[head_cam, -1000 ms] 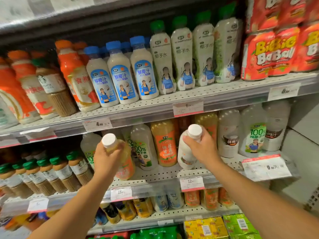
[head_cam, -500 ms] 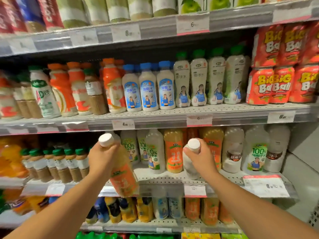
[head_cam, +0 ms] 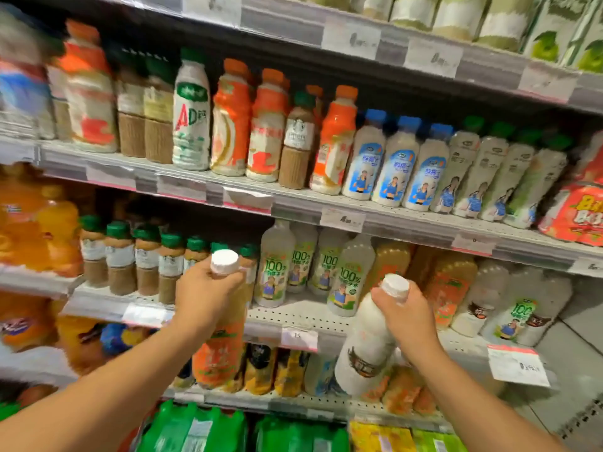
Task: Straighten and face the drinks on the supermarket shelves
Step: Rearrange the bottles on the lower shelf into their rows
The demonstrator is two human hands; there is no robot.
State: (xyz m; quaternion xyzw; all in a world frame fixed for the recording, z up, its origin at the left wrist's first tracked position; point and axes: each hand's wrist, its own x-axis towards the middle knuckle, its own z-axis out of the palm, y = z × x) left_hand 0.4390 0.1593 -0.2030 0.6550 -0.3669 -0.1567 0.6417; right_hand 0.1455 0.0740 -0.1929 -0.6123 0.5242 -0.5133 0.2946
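Filling the whole view, white perforated metal shelves [head_cam: 293, 313] run in tiers, tilting down toward 3 o'clock, each front edge carrying a rail of price tags [head_cam: 299, 338]. At 12 o'clock the top tier holds green-and-white cartons [head_cam: 551, 31]. One tier down, orange-labelled bottles [head_cam: 230, 122] stand beside blue-capped milk bottles [head_cam: 393, 161]; red multipacks [head_cam: 577, 213] sit at 3 o'clock. At 9 o'clock, green-capped brown bottles [head_cam: 120, 259] line the middle shelf, with blurred orange drinks further left. Pale bottles marked 100% [head_cam: 274, 265] stand upright at centre. Green packs [head_cam: 195, 429] lie at 6 o'clock, and a grey tiled floor shows at 4 o'clock.

In front of the middle shelf, the left hand [head_cam: 205, 295] has its fingers curled round the neck of an orange juice bottle [head_cam: 218, 353], white cap up, held clear of the shelf. At 4 o'clock from it, the right hand [head_cam: 406, 318] grips the neck of a white milk bottle [head_cam: 367, 347], tilted with its base toward the lower left, also off the shelf.
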